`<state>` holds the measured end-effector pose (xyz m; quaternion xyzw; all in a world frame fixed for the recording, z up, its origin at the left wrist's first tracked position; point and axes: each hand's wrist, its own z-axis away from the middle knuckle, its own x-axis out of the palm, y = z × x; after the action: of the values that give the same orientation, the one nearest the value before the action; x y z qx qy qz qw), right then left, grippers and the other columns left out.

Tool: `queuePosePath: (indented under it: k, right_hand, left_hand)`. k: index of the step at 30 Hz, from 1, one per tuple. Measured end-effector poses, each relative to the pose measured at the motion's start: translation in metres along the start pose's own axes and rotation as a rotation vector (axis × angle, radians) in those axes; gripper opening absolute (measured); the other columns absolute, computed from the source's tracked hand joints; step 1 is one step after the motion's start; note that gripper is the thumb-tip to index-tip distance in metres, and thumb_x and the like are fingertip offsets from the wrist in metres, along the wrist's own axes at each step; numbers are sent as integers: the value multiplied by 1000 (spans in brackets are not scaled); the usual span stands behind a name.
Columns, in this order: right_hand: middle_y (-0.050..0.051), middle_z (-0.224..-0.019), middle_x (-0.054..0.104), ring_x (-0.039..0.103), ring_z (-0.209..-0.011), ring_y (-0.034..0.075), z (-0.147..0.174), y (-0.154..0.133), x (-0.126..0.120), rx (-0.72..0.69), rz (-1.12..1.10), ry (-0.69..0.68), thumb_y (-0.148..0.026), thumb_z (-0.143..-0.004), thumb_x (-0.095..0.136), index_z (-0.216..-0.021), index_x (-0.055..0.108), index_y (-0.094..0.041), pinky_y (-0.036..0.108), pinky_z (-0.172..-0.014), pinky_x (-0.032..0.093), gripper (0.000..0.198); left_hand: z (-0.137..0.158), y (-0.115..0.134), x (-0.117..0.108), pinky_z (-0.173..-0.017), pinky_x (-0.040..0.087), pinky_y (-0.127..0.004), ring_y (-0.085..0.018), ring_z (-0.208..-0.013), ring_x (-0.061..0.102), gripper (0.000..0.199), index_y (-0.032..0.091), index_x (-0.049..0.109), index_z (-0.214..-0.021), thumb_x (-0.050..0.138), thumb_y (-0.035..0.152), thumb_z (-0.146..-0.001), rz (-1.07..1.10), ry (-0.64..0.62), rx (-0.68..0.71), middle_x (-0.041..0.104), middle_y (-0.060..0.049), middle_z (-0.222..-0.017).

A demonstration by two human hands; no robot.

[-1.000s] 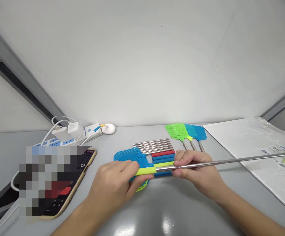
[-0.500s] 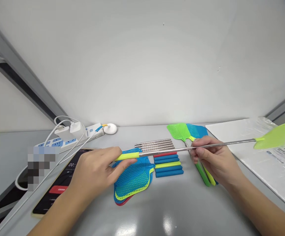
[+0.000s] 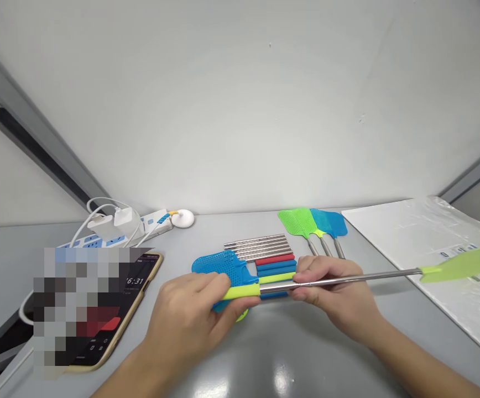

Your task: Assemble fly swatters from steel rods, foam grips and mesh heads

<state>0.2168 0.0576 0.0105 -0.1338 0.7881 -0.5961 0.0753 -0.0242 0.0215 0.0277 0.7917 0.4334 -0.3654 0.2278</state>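
A yellow-green fly swatter with a telescopic metal rod [image 3: 368, 277] is held level across the table. My left hand [image 3: 194, 312] is closed round its yellow-green grip. My right hand [image 3: 335, 284] pinches the rod a short way right of that grip. The swatter's flat head [image 3: 468, 264] points right, over the plastic-wrapped white board. Behind my hands lie loose swatter heads, a blue one [image 3: 219, 262] on top, partly hidden by my left hand. Beside them are metal rods [image 3: 260, 243] in a row and loose grips in red [image 3: 275, 259], blue and yellow-green.
Several fly swatters with green [image 3: 300, 221] and blue [image 3: 331, 221] heads lie behind my right hand. On the right is a plastic-wrapped white board [image 3: 393, 221]. A phone [image 3: 134, 293], a power strip [image 3: 157, 221] with white plugs and cables stand at the left. A wall closes the back.
Both hands have come down and nearer with the swatter. My right hand has moved left along the rod, closer to the grip. The swatters behind it are less covered.
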Motion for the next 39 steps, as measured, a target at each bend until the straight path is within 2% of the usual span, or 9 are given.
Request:
queuePosePath:
  k: [6,10,12,17,27,32,35,37,39]
  right_hand:
    - [2,-70,70,63,-67,18,-3,-8,-6,7,53,-41,-26,-69,84,-81,77,-30,32,-59,50,14]
    - [1,-72,70,63,-62,15,-5,-12,-13,-11,82,30,-24,-73,81,-81,76,-29,28,-55,52,11]
    - [1,-73,70,63,-64,15,-5,-11,-14,-60,85,21,-19,-73,81,-78,75,-28,27,-55,52,11]
    - [0,-74,70,63,-68,13,-3,-5,-10,-196,42,-89,-8,-71,80,-80,74,-27,26,-58,52,22]
    - [-2,-75,71,62,-69,13,-1,-2,-2,-207,-21,-95,-6,-68,82,-82,74,-29,28,-61,51,28]
    - [-2,-73,70,61,-68,13,0,-6,0,-96,-9,-65,-16,-66,86,-80,75,-30,26,-60,49,23]
    - [-1,-70,67,58,-62,13,-1,-10,-10,-12,-106,-133,-32,-68,86,-95,75,-30,26,-57,48,30]
    - [-1,-62,61,53,-55,12,-4,-14,-18,-2,-246,-110,-51,-77,74,-102,74,-27,26,-53,45,34]
    - [-1,-55,53,47,-50,12,-7,-16,-24,-3,-358,-23,-65,-87,52,-101,74,-24,27,-51,44,49]
  left_hand:
    - [-5,-11,-5,-48,26,-25,-8,-44,35,49,18,43,-56,56,50,-92,51,-12,-1,37,7,-48]
    - [-4,-23,-5,-48,28,-24,-8,-44,37,47,18,49,-58,56,50,-91,30,-27,-22,38,6,-49]
    - [-3,-25,-3,-48,27,-24,-8,-44,38,46,18,49,-58,57,49,-91,32,-34,-23,38,6,-49]
    - [0,-17,3,-47,26,-24,-8,-44,34,47,19,44,-57,56,48,-91,79,-33,32,35,7,-49]
    - [0,-5,2,-47,26,-23,-8,-45,34,47,18,45,-57,56,49,-91,107,-21,1,35,6,-49]
    - [-1,-7,1,-46,25,-23,-7,-43,32,50,18,42,-55,54,49,-93,119,-12,-1,32,7,-49]
    - [-1,-13,-1,-46,26,-24,-8,-43,32,50,18,45,-55,54,50,-93,82,12,-21,34,6,-48]
    - [-1,-18,-2,-47,27,-24,-8,-43,33,49,18,47,-55,53,50,-92,40,21,-59,35,6,-48]
    - [-1,-24,-2,-48,28,-24,-8,-43,34,49,18,49,-56,53,50,-92,17,1,-102,37,6,-48]
